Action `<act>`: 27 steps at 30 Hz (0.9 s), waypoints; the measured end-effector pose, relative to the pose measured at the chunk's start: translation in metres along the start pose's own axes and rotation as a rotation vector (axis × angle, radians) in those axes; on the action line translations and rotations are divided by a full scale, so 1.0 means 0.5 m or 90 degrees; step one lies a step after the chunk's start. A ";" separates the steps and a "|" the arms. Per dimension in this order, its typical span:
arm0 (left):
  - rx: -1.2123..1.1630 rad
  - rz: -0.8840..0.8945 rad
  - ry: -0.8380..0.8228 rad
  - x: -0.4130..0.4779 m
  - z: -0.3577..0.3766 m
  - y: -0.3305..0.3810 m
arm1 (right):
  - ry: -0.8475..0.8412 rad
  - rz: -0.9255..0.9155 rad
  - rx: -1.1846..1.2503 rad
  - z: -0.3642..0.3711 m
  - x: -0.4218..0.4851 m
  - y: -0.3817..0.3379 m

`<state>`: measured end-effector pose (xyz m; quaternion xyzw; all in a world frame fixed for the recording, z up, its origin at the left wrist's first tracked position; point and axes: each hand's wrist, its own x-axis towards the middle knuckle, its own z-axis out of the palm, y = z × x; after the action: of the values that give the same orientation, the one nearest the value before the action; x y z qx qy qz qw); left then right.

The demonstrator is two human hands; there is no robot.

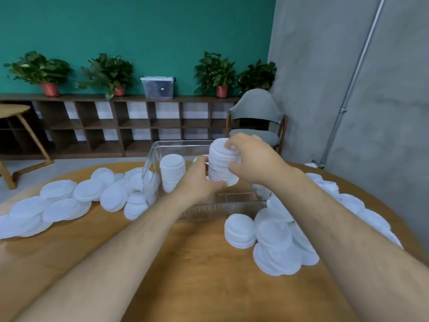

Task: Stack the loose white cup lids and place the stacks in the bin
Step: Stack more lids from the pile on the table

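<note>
Lid stack (220, 162) in clear bin (209, 211), left hand (199, 180) gripping base, right hand (251, 156) gripping top

left hand (200, 181) and right hand (251, 156), fingers curled

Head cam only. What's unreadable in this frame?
Held stack base: head view, left hand covers it; resting on the bin floor or not, cannot tell.
Stack's top lid: right hand covers part of it.
Right pile: far side behind the right forearm.
Left pile: cut by the left frame edge.
Shelf box contents: too small, blurred.
</note>
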<state>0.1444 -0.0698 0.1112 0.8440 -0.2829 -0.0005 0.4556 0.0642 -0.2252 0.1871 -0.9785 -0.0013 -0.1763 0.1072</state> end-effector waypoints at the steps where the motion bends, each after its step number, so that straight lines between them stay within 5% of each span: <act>1: 0.010 -0.005 -0.020 0.021 0.017 -0.006 | -0.007 0.016 -0.014 0.013 0.011 0.017; 10: 0.108 -0.013 -0.160 0.119 0.103 -0.060 | -0.034 0.119 -0.115 0.143 0.038 0.098; 27: 0.142 -0.107 -0.199 0.120 0.108 -0.093 | -0.050 0.094 -0.253 0.210 0.058 0.103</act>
<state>0.2032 -0.1201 0.0592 0.8994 -0.2771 -0.1385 0.3083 0.1298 -0.2543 0.0902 -0.9839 0.1011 -0.1267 -0.0753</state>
